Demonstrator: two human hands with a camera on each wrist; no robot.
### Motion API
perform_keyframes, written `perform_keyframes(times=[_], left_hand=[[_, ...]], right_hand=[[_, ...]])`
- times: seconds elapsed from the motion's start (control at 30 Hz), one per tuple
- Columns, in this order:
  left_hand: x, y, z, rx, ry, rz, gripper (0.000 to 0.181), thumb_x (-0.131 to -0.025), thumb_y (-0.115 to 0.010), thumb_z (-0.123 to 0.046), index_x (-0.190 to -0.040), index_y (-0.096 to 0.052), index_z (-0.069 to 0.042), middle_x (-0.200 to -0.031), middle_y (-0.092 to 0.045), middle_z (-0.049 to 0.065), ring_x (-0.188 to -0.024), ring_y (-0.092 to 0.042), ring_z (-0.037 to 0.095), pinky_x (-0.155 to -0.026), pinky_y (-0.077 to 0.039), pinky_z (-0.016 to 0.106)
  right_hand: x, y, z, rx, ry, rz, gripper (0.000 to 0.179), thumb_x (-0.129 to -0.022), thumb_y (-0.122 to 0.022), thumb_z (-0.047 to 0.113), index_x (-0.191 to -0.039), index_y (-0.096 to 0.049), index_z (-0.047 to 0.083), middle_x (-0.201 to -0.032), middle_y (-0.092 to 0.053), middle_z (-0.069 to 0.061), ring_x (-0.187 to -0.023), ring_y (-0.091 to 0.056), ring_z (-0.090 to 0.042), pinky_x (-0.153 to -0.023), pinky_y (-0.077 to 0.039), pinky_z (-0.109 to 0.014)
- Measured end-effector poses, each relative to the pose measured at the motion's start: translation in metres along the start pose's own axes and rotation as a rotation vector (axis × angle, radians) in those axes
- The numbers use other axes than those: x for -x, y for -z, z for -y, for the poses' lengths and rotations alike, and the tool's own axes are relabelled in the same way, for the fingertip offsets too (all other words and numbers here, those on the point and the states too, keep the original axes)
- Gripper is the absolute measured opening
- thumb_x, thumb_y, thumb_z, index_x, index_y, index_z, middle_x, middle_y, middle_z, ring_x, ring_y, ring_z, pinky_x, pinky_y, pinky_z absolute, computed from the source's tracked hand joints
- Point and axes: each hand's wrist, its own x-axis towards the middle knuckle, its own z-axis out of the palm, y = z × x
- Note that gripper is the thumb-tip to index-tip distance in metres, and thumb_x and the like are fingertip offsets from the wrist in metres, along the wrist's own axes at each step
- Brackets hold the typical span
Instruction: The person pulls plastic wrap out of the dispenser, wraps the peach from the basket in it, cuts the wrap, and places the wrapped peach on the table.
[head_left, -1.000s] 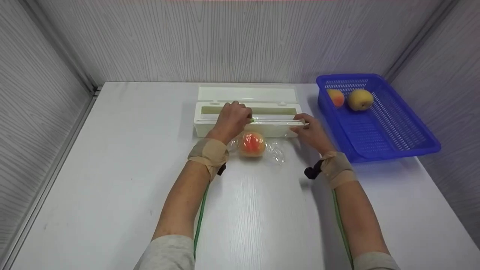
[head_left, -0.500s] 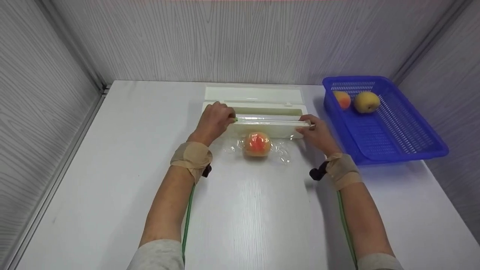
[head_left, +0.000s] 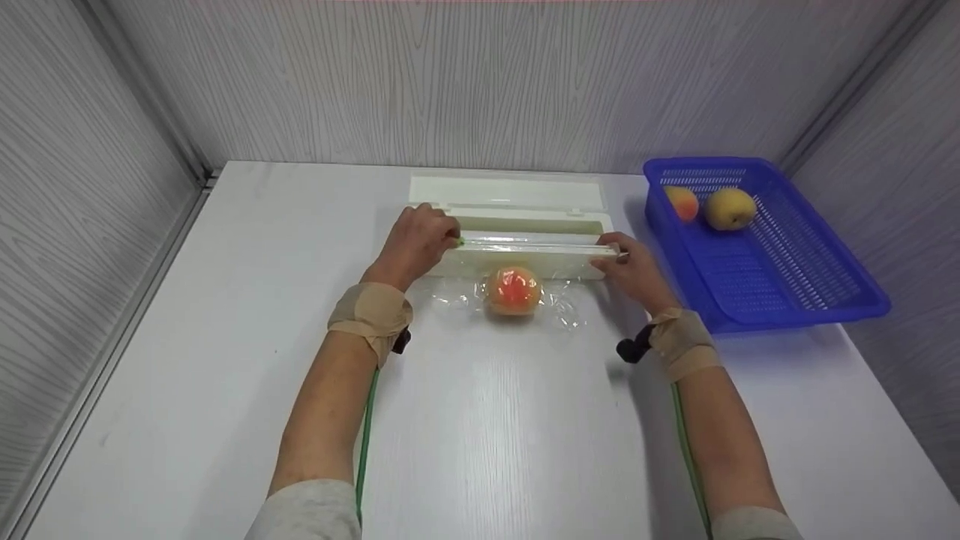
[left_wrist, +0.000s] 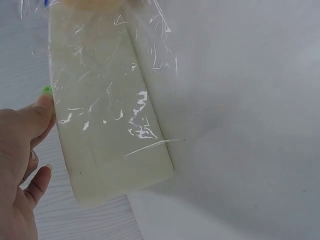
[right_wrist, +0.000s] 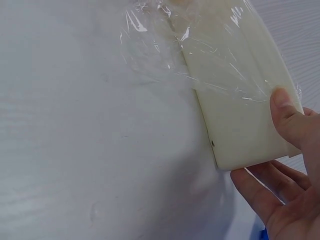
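A white cling film box [head_left: 547,266] lies on the table, its lid [head_left: 506,193] opened back and the film roll showing inside. My left hand [head_left: 416,240] is at the left part of its front edge, pinching a small green slider [head_left: 460,241]; in the left wrist view the thumb meets that green piece [left_wrist: 47,90]. My right hand [head_left: 632,268] grips the box's right end, thumb on the front face in the right wrist view. Clear cling film [right_wrist: 200,65] hangs down the front and lies over a red-and-yellow peach-like fruit [head_left: 514,291] just before the box.
A blue plastic basket [head_left: 750,281] stands on the right, close to my right hand. Inside it are a yellow-red fruit [head_left: 681,202] and a yellow pear-like fruit [head_left: 730,208]. Wood-grain panels [head_left: 495,82] border the white table [head_left: 510,435] at the back and sides.
My left hand has slid leftward along the box's front edge with the green slider. The right hand keeps its grip on the right end. The view has shifted slightly.
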Motion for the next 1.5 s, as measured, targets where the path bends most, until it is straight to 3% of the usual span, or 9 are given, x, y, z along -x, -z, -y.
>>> perform_keyframes(times=[0.1,0.27,0.43,0.63,0.77,0.87,1.0,1.17,1.5], left_hand=[[0.001,0.002,0.003,0.007,0.004,0.015,0.014,-0.089,-0.072,-0.020,-0.096,-0.075,-0.008,-0.092,-0.075,0.008,-0.084,-0.060,0.029,-0.076,-0.046,0.041],[0.003,0.004,0.006,0.010,-0.004,0.008,0.014,-0.088,-0.073,-0.019,-0.095,-0.075,-0.008,-0.091,-0.075,0.008,-0.083,-0.060,0.029,-0.075,-0.046,0.041],[0.005,0.006,0.010,-0.001,-0.013,-0.017,0.013,-0.087,-0.074,-0.017,-0.095,-0.076,-0.007,-0.090,-0.076,0.009,-0.081,-0.061,0.029,-0.073,-0.047,0.041],[0.012,0.010,0.019,0.013,0.034,-0.017,0.012,-0.087,-0.074,-0.016,-0.094,-0.075,-0.006,-0.090,-0.075,0.010,-0.083,-0.061,0.030,-0.075,-0.047,0.041],[0.018,0.012,0.026,0.039,0.043,-0.035,0.010,-0.086,-0.074,-0.013,-0.093,-0.075,-0.005,-0.088,-0.074,0.010,-0.081,-0.060,0.029,-0.075,-0.047,0.040],[0.021,0.014,0.030,0.055,0.039,-0.048,0.010,-0.086,-0.075,-0.012,-0.092,-0.075,-0.005,-0.088,-0.075,0.010,-0.080,-0.060,0.029,-0.075,-0.048,0.040],[0.024,0.018,0.033,0.052,0.035,-0.048,0.011,-0.085,-0.075,-0.012,-0.093,-0.075,-0.004,-0.089,-0.075,0.011,-0.080,-0.059,0.029,-0.075,-0.047,0.040],[0.025,0.019,0.034,0.058,0.040,-0.038,0.011,-0.086,-0.074,-0.010,-0.094,-0.075,-0.004,-0.090,-0.075,0.011,-0.080,-0.058,0.028,-0.075,-0.047,0.040],[0.029,0.020,0.040,0.021,0.024,-0.059,0.009,-0.085,-0.074,-0.008,-0.093,-0.075,-0.003,-0.088,-0.074,0.012,-0.080,-0.059,0.030,-0.073,-0.048,0.041]], right_hand=[[0.000,-0.001,-0.001,-0.009,0.013,0.000,0.032,-0.090,-0.067,-0.002,-0.118,-0.056,-0.012,-0.110,-0.061,-0.026,-0.083,-0.064,-0.040,-0.062,-0.052,-0.019],[-0.004,-0.001,-0.007,-0.015,0.038,-0.001,0.032,-0.089,-0.067,-0.003,-0.117,-0.056,-0.013,-0.108,-0.061,-0.027,-0.077,-0.064,-0.030,-0.062,-0.053,-0.021],[-0.011,-0.002,-0.029,-0.009,0.038,-0.021,0.032,-0.090,-0.069,0.002,-0.119,-0.059,-0.008,-0.112,-0.062,-0.024,-0.075,-0.064,-0.023,-0.061,-0.050,-0.018],[-0.016,-0.001,-0.046,-0.007,0.015,-0.020,0.033,-0.091,-0.070,0.007,-0.120,-0.059,-0.002,-0.111,-0.059,-0.018,-0.076,-0.066,-0.019,-0.064,-0.055,-0.024],[-0.015,0.001,-0.047,-0.015,0.009,-0.018,0.031,-0.091,-0.070,0.008,-0.119,-0.059,-0.001,-0.107,-0.059,-0.015,-0.076,-0.065,-0.019,-0.064,-0.055,-0.025],[-0.009,0.000,-0.030,-0.022,0.000,-0.008,0.031,-0.091,-0.068,0.004,-0.119,-0.058,-0.004,-0.108,-0.060,-0.018,-0.082,-0.065,-0.029,-0.066,-0.055,-0.025],[-0.007,-0.001,-0.021,-0.008,-0.005,0.004,0.033,-0.091,-0.067,0.001,-0.121,-0.057,-0.008,-0.111,-0.060,-0.022,-0.083,-0.065,-0.032,-0.066,-0.055,-0.026],[-0.014,-0.002,-0.043,0.018,-0.001,-0.011,0.034,-0.091,-0.069,0.009,-0.122,-0.059,0.000,-0.110,-0.060,-0.018,-0.080,-0.065,-0.027,-0.063,-0.052,-0.022],[-0.016,0.000,-0.047,-0.009,0.004,-0.002,0.035,-0.091,-0.069,0.007,-0.124,-0.058,-0.001,-0.115,-0.059,-0.019,-0.083,-0.067,-0.024,-0.068,-0.058,-0.029]])
